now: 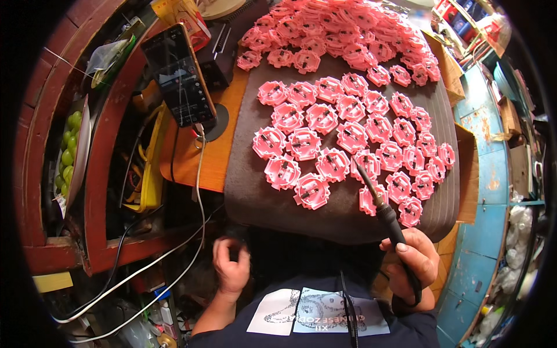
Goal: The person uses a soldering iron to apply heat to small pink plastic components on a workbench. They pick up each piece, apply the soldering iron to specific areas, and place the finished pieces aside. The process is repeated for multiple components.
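Observation:
My right hand [415,258] grips a soldering iron [390,217] by its black handle; the metal tip points up-left over a pink plastic piece [364,163], and I cannot tell whether they touch. Many such pink pieces [303,142], with small dark and metal parts in their middles, lie spread on a dark brown padded board [243,203]. A dense heap of them [336,26] covers its far end. My left hand [231,264] is below the board's near left edge, fingers loosely bent and apart, with nothing visible in it.
An upright phone [171,72] on a stand, with a white cable, stands left on an orange wooden surface [220,162]. Beyond are a yellow bin [151,168], red wooden framing [101,226], a plate with green fruit [69,151] and hanging cables. Blue cabinets [481,220] and cardboard line the right.

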Tool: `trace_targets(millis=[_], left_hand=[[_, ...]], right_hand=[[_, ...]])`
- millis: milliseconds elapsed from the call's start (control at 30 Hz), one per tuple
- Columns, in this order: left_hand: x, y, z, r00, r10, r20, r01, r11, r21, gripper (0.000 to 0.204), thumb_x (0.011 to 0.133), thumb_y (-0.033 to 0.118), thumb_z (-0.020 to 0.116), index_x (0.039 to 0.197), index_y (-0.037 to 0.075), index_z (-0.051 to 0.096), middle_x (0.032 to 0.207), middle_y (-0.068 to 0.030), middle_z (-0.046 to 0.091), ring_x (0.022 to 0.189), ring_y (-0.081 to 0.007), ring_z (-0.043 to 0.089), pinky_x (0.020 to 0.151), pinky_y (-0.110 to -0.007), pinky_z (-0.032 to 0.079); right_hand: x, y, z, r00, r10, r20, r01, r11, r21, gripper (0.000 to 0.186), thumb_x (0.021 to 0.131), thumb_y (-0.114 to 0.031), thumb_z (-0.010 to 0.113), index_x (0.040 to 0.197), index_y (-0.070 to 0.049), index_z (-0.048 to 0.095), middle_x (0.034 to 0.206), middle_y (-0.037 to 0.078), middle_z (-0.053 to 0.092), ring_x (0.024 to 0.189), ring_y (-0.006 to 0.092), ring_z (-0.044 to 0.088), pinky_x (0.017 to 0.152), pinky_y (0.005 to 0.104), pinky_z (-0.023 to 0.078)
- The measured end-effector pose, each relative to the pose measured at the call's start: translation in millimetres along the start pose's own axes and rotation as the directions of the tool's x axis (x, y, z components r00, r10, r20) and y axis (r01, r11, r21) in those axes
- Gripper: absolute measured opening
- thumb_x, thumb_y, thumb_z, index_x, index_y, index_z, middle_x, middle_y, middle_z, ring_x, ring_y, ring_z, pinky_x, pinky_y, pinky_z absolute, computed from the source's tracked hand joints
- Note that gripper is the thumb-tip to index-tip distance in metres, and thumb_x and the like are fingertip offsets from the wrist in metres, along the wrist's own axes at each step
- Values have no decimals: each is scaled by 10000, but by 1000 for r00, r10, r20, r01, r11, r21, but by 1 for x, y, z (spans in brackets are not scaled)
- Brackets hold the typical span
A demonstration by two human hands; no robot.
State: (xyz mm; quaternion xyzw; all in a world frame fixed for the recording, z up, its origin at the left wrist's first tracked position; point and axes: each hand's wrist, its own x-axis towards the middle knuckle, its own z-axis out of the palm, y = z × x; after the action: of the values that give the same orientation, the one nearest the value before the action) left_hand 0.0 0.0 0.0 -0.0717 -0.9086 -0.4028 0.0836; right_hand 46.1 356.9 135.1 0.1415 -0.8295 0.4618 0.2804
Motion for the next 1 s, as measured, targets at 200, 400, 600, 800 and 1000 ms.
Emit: trace_targets(millis=[200,400,600,800,1000], left_hand=[[58,114,42,752,659,24,-592,690,-417,363,818,-67,801,1139,24,658,1017,-132,666,778,-271,654,678,-360,555],[75,213,109,496,850,175,-784,525,-332,390,810,141,871,1146,31,709,1062,-99,663,828,-259,646,682,-377,500],[77,221,128,495,855,155,-820,519,-243,370,791,75,866,1120,-2,715,1107,-131,667,870,-285,676,710,-391,542],[55,227,141,625,767,142,-667,620,-413,441,825,-57,803,1244,-40,667,1130,-186,646,905,-325,709,719,-400,617],[56,236,147,700,689,186,-571,697,-433,441,838,-42,785,1264,-13,673,1102,-174,651,878,-333,709,696,-398,603]], right_hand=[[-18,-1,-25,988,20,-153,-51,978,-201,377,915,57,715,1249,-98,629,821,114,672,652,219,655,561,333,522],[-42,28,-51,952,16,-305,-125,931,-344,260,907,34,746,1141,-3,641,940,218,726,811,323,714,701,394,573],[-43,51,-39,983,-55,-178,-14,931,-366,368,842,18,806,1175,-9,654,981,175,701,798,363,673,706,423,559],[-40,66,-41,983,-69,-169,8,942,-337,443,797,123,767,1198,-6,627,865,145,623,654,323,555,587,426,477],[-40,72,-43,977,-62,-203,6,964,-266,375,842,125,759,1167,0,621,893,166,650,662,318,590,579,397,498]])
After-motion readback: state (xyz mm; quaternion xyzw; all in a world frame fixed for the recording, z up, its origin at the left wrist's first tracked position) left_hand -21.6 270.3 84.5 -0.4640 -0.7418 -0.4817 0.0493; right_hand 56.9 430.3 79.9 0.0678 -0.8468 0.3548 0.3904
